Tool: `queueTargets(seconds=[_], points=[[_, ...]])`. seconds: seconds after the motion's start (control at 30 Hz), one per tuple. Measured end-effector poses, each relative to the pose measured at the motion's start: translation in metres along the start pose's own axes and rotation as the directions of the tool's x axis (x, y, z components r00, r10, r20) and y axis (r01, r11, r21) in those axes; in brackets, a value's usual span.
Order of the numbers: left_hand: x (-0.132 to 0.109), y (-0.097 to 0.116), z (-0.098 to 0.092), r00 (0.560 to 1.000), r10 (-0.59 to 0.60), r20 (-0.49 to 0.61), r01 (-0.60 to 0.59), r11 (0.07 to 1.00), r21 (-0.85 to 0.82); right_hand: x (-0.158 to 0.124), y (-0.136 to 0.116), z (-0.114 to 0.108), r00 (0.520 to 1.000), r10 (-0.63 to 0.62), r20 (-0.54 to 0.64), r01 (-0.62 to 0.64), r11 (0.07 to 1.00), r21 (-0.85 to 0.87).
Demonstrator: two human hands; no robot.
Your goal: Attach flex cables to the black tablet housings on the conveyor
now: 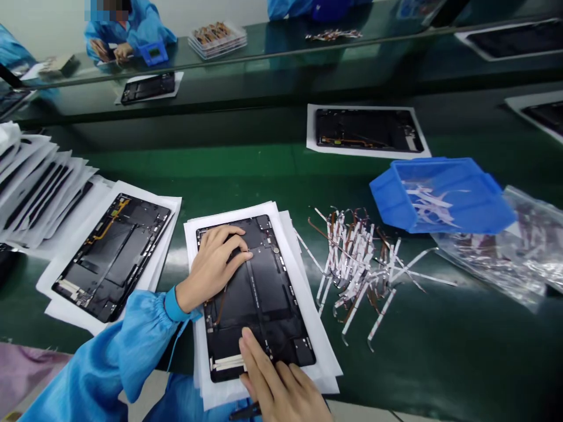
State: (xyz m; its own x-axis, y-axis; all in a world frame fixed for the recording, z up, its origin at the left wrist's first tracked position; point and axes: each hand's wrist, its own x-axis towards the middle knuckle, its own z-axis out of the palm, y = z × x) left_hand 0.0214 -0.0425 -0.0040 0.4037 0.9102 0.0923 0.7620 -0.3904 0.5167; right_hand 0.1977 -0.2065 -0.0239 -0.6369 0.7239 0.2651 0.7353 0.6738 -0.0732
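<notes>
At the near edge of the desk (440, 334), the right hand (285, 392) lies over the lower end of a black tablet housing (268, 299), its index and middle fingers straight and side by side. A dark object (244, 412) shows beneath that hand, but I cannot tell whether its grip holds it. The housing lies on white sheets (325, 369) that reach over the desk's near edge, with pale strips (229, 362) near its lower left corner.

The left hand (215, 261), in a blue sleeve (105, 340), rests on the housing's upper left part. Its grip is narrow — thumb and index tips close together — though whether anything thin sits between them is hard to make out.

Left along the near edge, 1 more housing (114, 264) lies on paper, beside a fanned stack of sheets (39, 187). Right of the hands, loose flex strips (352, 252) lie heaped well in from the near edge; beyond them is a blue bin (475, 196) with pale strips (433, 205) inside, touching clear bags (492, 264).

Toward the desk's far edge, 1 housing (365, 129) lies on white paper. Across from it, a co-worker's 2 hands (123, 51) meet beside a small blue box (153, 53).
</notes>
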Motion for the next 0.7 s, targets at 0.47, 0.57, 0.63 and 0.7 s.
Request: queueTargets(seconds=[0.47,0.57,0.63,0.7], points=[[0.0018,-0.003,0.002,0.999,0.0,0.042,-0.003,0.998,0.061,0.001,0.0012,0.0026,1.0,-0.011,-0.003,0.011,1.0,0.0],[0.002,-0.0031,0.0025,0.999,-0.005,0.038,0.003,0.997,0.071,0.0011,0.0005,0.0033,1.0,0.006,-0.003,-0.006,1.0,0.019],[0.0024,-0.0029,0.0024,0.999,-0.007,0.035,0.005,0.997,0.073,0.0015,0.0005,0.0036,1.0,0.012,-0.008,-0.012,1.0,0.017],[0.0028,-0.0027,0.0021,0.999,-0.007,0.035,0.004,0.997,0.072,0.0018,0.0005,0.0038,1.0,0.013,-0.009,-0.013,1.0,0.003]])
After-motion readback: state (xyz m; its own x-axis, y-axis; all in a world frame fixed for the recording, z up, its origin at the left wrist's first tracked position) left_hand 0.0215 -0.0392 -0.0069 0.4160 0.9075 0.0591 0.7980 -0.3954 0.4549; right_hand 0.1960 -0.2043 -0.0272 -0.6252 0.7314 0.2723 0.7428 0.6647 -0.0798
